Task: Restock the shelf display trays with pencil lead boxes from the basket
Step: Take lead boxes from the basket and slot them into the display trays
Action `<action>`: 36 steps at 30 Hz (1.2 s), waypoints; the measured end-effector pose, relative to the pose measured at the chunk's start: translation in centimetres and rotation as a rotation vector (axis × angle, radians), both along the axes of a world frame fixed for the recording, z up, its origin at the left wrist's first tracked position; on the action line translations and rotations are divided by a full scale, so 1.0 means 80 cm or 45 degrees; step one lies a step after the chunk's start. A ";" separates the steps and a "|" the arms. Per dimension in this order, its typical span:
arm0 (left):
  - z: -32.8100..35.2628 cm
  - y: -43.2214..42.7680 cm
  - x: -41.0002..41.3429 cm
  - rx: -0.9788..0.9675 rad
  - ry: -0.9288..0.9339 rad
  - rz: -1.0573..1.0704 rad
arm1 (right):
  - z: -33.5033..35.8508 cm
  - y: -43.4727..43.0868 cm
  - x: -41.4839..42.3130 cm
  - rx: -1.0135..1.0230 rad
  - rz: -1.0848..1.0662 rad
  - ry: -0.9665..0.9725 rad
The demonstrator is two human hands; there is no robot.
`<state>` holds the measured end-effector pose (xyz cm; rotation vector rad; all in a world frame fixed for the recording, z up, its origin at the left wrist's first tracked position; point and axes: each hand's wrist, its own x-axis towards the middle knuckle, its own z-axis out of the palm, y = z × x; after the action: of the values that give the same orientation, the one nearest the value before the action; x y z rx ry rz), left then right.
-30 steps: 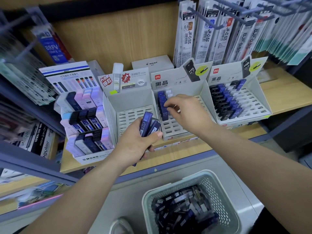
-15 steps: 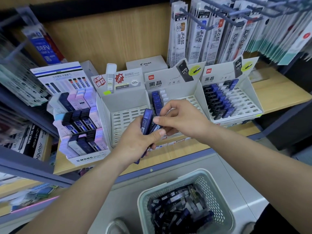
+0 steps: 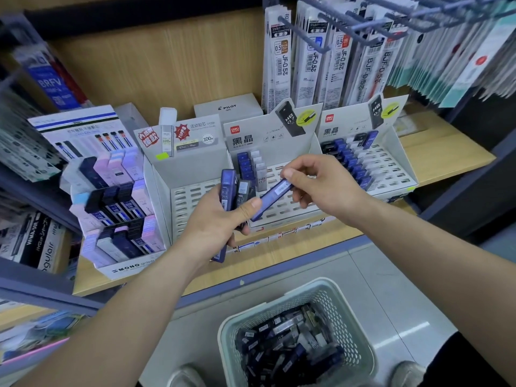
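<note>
Centre frame, the right hand (image 3: 321, 185) pinches a slim blue pencil lead box (image 3: 275, 196) slanting lower left to upper right. The left hand (image 3: 217, 227) grips upright boxes (image 3: 228, 188) before white cardboard trays (image 3: 282, 159) on a wooden shelf (image 3: 441, 155).

Right hand (image 3: 321, 185) pinches a blue lead box (image 3: 272, 197) over the tray (image 3: 290, 208).

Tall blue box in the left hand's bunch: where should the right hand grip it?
Pinch the tall blue box by its free upper end, from above: it stands nearly upright, top clear of the left hand gripping its lower part. The right hand now pinches a second blue box.
</note>
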<state>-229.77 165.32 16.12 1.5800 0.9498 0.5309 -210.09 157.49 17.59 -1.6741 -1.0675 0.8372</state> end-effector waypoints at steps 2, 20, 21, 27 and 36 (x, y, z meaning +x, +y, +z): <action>0.001 0.001 0.000 0.015 0.001 0.017 | 0.000 -0.002 0.005 0.030 -0.024 0.031; 0.008 0.004 0.007 0.078 0.076 0.188 | 0.002 -0.027 0.013 -0.109 0.180 0.121; 0.009 0.003 0.008 0.091 0.066 0.182 | 0.003 -0.028 0.009 -0.121 0.197 0.121; 0.008 -0.002 0.011 0.158 0.053 0.108 | 0.005 -0.022 -0.018 -0.151 0.341 0.134; -0.001 0.008 -0.011 0.174 0.179 0.077 | -0.001 0.003 -0.021 -0.003 0.151 -0.146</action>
<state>-230.65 165.92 16.03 1.7332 1.0895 0.5419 -211.80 157.71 17.54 -1.6903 -1.2547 0.8263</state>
